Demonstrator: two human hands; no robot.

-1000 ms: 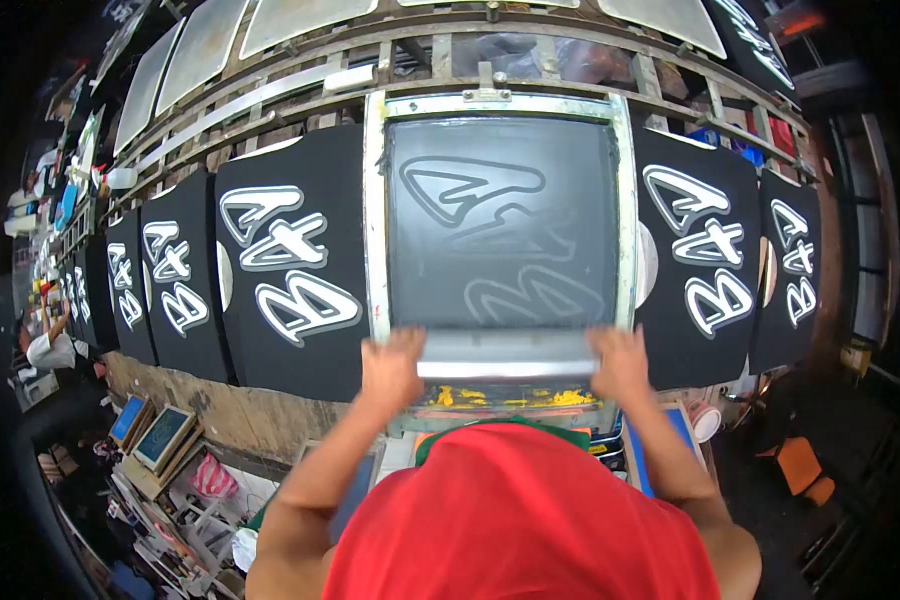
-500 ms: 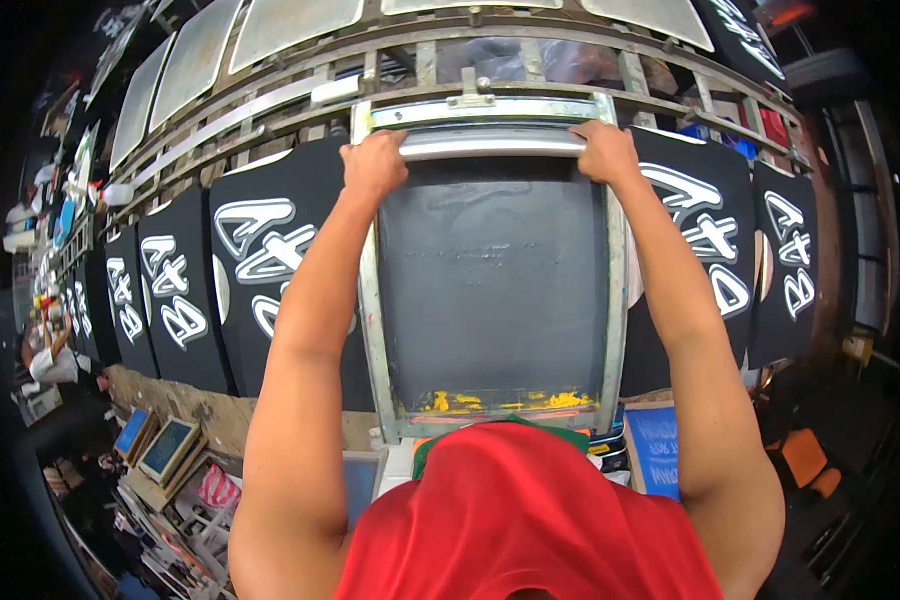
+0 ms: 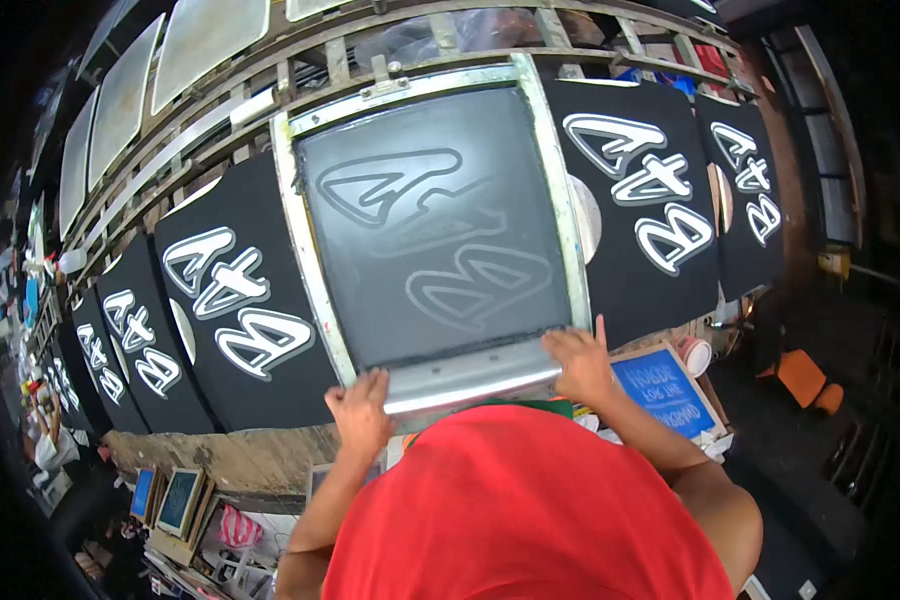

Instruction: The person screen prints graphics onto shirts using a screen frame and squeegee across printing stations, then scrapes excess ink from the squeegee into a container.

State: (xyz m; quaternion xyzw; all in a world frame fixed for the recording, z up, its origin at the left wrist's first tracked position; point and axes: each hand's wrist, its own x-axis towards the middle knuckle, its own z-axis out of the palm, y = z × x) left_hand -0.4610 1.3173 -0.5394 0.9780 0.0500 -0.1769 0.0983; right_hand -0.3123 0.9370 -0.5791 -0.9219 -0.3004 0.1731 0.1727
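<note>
A screen printing frame (image 3: 552, 170) lies over the table, its grey mesh (image 3: 370, 290) showing large outlined letters. Across the near end of the mesh sits a wide metal squeegee (image 3: 465, 380). My left hand (image 3: 362, 412) is closed around the squeegee's left end. On its right end, my right hand (image 3: 580, 365) grips with the fingers over the top edge and the thumb sticking up. The squeegee's lower edge and what lies beneath the screen are hidden.
Black shirts with white lettering lie on both sides, including one at left (image 3: 235, 300) and one at right (image 3: 635, 200). A slatted rail (image 3: 330, 65) runs behind the frame. A blue lettered screen (image 3: 667, 388) leans at the near right. A person (image 3: 55, 445) is at far left.
Both hands have drawn the squeegee from the far end of the screen to the near end. Letter outlines now show on the mesh. The view has shifted and tilted.
</note>
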